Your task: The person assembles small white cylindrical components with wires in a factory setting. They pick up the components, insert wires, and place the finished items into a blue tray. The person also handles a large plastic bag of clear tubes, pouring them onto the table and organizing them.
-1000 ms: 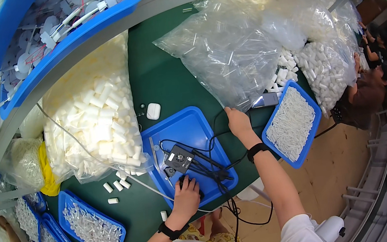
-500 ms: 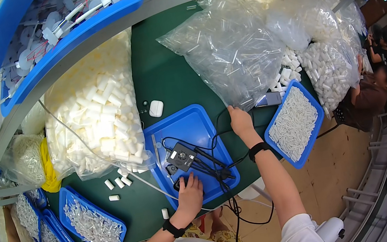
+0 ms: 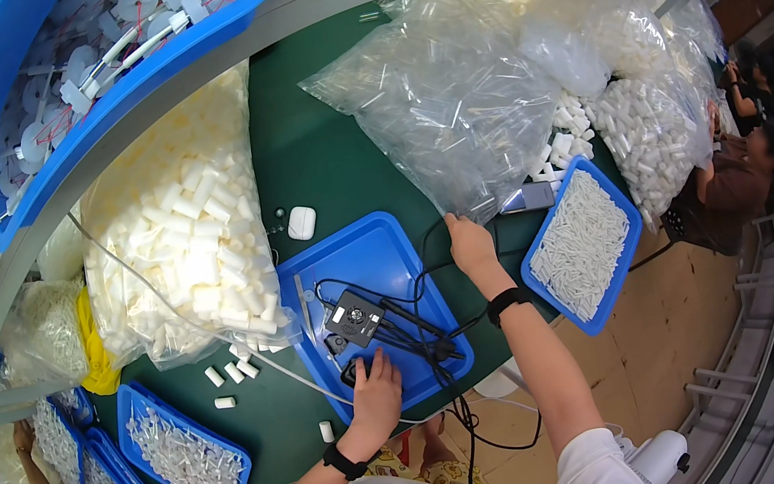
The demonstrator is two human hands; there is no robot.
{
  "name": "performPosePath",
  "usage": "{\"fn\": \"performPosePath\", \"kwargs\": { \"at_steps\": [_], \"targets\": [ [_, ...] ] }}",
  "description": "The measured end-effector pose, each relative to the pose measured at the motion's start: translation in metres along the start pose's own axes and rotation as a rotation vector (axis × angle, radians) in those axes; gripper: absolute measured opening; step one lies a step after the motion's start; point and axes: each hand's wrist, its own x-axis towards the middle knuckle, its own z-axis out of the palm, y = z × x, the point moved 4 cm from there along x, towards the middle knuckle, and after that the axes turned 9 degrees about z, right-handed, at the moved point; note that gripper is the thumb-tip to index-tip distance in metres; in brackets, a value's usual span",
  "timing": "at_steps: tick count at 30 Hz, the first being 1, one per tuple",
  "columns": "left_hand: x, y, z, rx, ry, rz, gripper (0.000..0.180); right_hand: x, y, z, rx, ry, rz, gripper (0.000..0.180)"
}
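My left hand [image 3: 377, 396] rests over the near edge of a blue tray [image 3: 376, 234], fingers stretched and slightly apart, beside a small dark object [image 3: 349, 374] partly covered by it. Within the tray lie a black box-shaped device [image 3: 355, 317] and a bundle of black cables [image 3: 412, 334]. Further right, my right hand [image 3: 471, 244] has its fingertips drawn together at the lower corner of a large clear plastic bag [image 3: 456, 99] of thin clear pieces. What exactly it pinches is small, but the bag's edge is there. A grey-silver box-like device [image 3: 527, 197] lies close by.
Blue trays of small white parts stand at right [image 3: 580, 247] and left [image 3: 187, 451]. A bag of white cylinders [image 3: 188, 233] bulges at left, some loose cylinders [image 3: 225, 402] near it. A white case [image 3: 301, 223] lies behind the tray. A person's forearm [image 3: 40, 479] shows far left.
The whole view has shifted slightly, moving the scene a little to the left. Both hands keep nearly the same places. At the far left, another person's forearm has come further into view.
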Motion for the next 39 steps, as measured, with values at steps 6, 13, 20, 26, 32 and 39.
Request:
{"fn": "performPosePath", "kwargs": {
  "at_steps": [6, 13, 20, 26, 32, 39],
  "targets": [
    [0.001, 0.003, 0.001, 0.013, -0.016, 0.018, 0.041, 0.002, 0.003, -0.001, -0.016, 0.001, -0.039, 0.022],
    [0.005, 0.004, -0.006, -0.037, -0.033, 0.069, 0.037, 0.016, 0.007, -0.009, 0.013, -0.144, -0.081, 0.025],
    [0.008, 0.001, -0.001, -0.065, -0.070, 0.046, 0.038, 0.033, 0.012, -0.008, 0.042, -0.355, -0.138, 0.021],
    [0.005, -0.005, -0.003, -0.154, -0.091, -0.067, 0.037, 0.100, 0.019, -0.133, 1.134, -0.577, -0.173, 0.021],
    [0.012, -0.009, -0.033, -0.186, 0.128, -0.091, 0.032, 0.288, 0.098, -0.165, 0.957, 0.786, 0.000, 0.013],
    [0.023, -0.008, -0.057, -0.473, -0.086, -0.250, 0.029, 0.409, 0.132, -0.153, 0.076, 0.703, 0.114, 0.031]
  ]
}}
